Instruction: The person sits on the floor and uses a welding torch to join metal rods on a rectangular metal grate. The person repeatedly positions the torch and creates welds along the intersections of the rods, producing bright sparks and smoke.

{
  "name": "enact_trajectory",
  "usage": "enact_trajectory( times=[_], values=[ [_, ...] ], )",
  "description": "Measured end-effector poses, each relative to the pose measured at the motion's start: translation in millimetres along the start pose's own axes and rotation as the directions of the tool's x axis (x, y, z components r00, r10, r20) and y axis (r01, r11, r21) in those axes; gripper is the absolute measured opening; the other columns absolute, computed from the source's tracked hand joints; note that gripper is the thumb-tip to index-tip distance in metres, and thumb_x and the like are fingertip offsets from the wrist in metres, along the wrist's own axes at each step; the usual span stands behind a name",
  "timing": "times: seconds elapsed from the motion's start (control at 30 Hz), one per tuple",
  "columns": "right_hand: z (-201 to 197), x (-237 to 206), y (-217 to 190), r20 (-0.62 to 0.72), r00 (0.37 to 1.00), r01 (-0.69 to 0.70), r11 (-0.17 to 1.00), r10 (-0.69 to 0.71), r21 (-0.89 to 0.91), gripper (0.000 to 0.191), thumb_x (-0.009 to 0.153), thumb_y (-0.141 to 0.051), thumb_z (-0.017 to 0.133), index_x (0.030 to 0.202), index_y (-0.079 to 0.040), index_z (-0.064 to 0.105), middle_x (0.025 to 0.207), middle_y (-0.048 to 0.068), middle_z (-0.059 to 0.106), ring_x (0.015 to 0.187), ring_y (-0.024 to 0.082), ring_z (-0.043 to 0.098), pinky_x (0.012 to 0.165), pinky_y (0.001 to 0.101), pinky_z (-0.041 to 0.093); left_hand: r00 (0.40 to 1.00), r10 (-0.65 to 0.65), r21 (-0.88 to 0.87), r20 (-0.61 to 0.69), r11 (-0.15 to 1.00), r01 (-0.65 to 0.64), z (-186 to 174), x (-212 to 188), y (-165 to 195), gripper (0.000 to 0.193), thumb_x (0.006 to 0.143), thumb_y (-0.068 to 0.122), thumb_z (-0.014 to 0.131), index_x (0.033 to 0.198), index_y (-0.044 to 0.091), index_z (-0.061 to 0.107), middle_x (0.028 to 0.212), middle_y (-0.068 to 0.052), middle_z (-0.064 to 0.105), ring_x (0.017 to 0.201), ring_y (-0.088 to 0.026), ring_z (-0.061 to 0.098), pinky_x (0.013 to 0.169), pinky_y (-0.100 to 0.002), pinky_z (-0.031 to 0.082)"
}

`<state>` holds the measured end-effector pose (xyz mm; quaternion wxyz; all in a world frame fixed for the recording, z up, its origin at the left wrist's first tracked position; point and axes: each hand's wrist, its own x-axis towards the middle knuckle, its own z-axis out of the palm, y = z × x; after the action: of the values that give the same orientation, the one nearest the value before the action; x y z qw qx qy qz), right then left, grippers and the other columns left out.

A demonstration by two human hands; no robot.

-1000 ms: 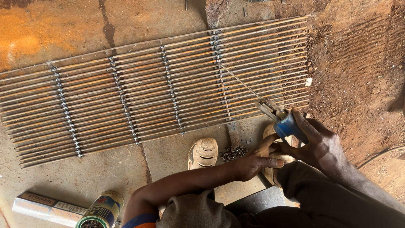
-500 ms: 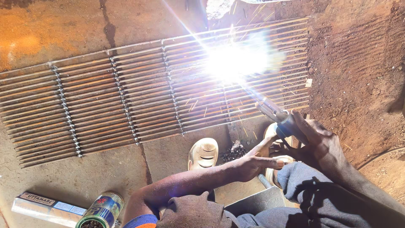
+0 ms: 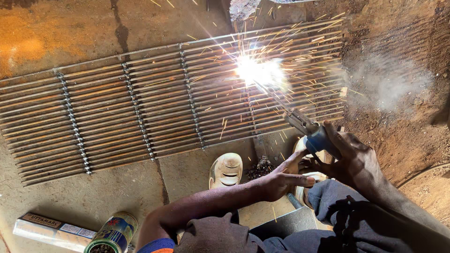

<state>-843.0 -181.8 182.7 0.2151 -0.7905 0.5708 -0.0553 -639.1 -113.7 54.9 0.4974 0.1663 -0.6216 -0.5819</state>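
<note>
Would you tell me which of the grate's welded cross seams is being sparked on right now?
The rightmost seam, nearest the right hand; the arc glows on it, while the other three are dark.

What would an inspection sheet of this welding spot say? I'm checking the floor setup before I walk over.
Surface: bare concrete floor with rust-coloured stains; loose dirt at the right.
Job's things: long metal grille of parallel rods lying flat; electrode holder with its rod at a bright arc, sparks flying, smoke to the right.
Clutter: open tin can, long flat box, small dark debris pile.
Hands: right hand grips the holder; left hand steadies beside it, both bare.
Cables: nothing seen.
Surroundings: a light shoe close to the grille.
</note>
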Motion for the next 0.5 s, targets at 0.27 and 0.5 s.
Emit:
enact_trajectory(
  times=[0.27,0.5],
  values=[
    [-3,5,-9,-0.048,0.998,0.042,0.999,-0.042,-0.001,0.098,0.065,-0.032,0.091,0.149,-0.008,0.047,0.099,0.018,0.071,0.083,0.030,0.073,0.066,0.0418,0.060,0.798,-0.579,-0.773,0.167,0.426,0.471,0,6,14,0.057,0.100,-0.001,0.068,0.147,0.031,0.059,0.164,-0.036,0.025,0.151,-0.047,0.037,0.121,-0.046,0.036],
    [7,8,-2,-0.019,0.999,0.038,0.999,-0.038,-0.025,0.103,0.065,-0.036,0.093,0.152,-0.007,0.044,0.095,0.018,0.072,0.077,0.029,0.075,0.056,0.0397,0.062,0.991,-0.106,-0.040,0.079,0.993,0.110,-4,20,17,0.047,0.098,0.000,0.066,0.136,0.024,0.051,0.169,-0.026,0.023,0.161,-0.038,0.025,0.135,-0.049,0.032]
  ],
)
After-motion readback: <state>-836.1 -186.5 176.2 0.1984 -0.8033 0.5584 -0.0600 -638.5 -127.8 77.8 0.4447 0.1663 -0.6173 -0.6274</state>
